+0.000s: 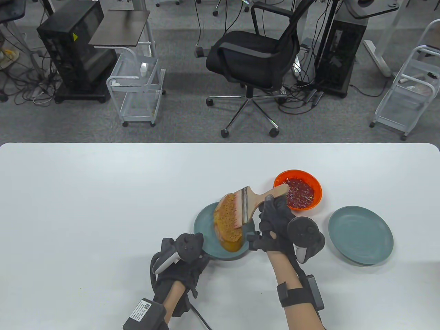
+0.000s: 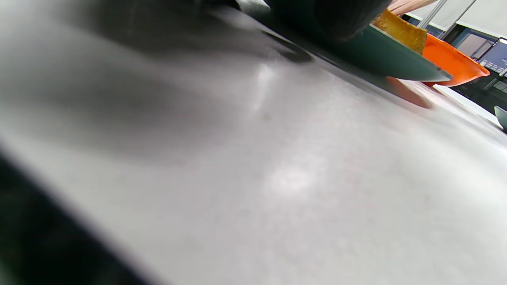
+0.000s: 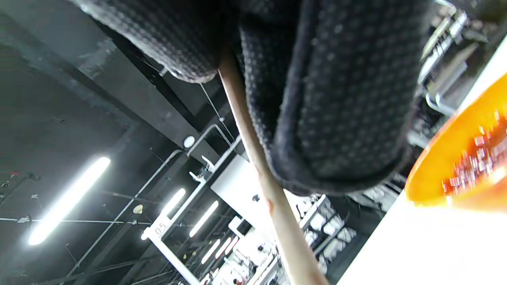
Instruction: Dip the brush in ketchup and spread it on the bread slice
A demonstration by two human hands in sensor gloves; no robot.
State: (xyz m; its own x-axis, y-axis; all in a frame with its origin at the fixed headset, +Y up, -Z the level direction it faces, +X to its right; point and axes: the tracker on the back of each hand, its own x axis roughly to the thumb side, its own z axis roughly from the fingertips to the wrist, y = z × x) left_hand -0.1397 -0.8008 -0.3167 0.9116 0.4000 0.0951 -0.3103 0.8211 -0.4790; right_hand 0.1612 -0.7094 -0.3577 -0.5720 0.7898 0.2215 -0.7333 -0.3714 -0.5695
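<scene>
A bread slice (image 1: 227, 223), brown with sauce, lies on a teal plate (image 1: 204, 228) in the middle of the table. My right hand (image 1: 270, 209) grips the wooden handle of a flat brush (image 1: 256, 197). Its bristles (image 1: 238, 215) press on the bread's right part. An orange bowl of ketchup (image 1: 298, 194) stands just behind my right hand. My left hand (image 1: 196, 246) holds the plate's near-left rim. In the left wrist view gloved fingers (image 2: 328, 16) lie over the plate (image 2: 396, 59), with bread (image 2: 400, 29) and bowl (image 2: 455, 63) beyond. The right wrist view shows fingers (image 3: 336, 99) around the handle (image 3: 273, 198) and the bowl (image 3: 455, 166).
A second teal plate (image 1: 360, 234) stands bare to the right of my right hand. The white table (image 1: 103, 206) stretches wide to the left. An office chair (image 1: 254, 55) and carts stand on the floor beyond the far edge.
</scene>
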